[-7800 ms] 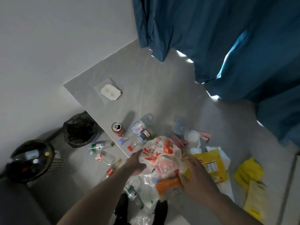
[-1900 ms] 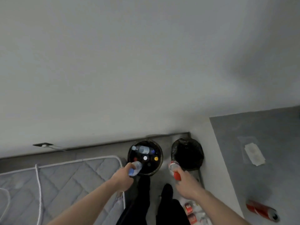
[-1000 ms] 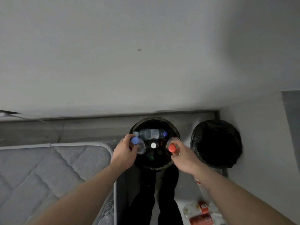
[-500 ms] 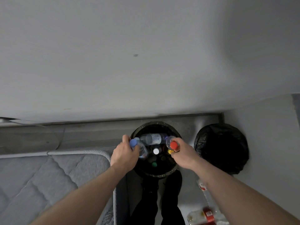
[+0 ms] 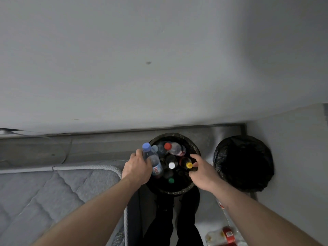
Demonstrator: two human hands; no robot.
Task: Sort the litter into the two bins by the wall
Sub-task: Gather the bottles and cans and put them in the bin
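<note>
Where the white wall [image 5: 159, 59] meets the grey floor [image 5: 106, 146], two round bins stand side by side against the skirting. Left bin [image 5: 174, 189]: black-lined, open, holding several bottles with red, white, yellow and green caps showing. Right bin [image 5: 243, 160]: black bag liner, contents not discernible. Grey quilted mattress [image 5: 44, 192] with white piping occupies the floor at left, its corner just beside the left bin. Person's dark trouser legs [image 5: 170, 219] below the left bin.

Left hand [image 5: 137, 168]: forearm extended from lower left, fingers wrapped round a clear bottle [image 5: 153, 161], held at the bin's left rim. Bottle: transparent plastic, blue cap pointing toward the wall, red-and-white label near its lower end, body tilted over the bin opening.

Right hand [image 5: 201, 172]: forearm from lower right, poised over the bin's right rim, fingers spread and loosely bent, holding nothing.

Red-capped bottle [image 5: 174, 149]: clear, lying across the far side of the left bin, atop the others.

Loose litter [image 5: 224, 236]: clear bottle with red label, on the floor at the lower right edge.
</note>
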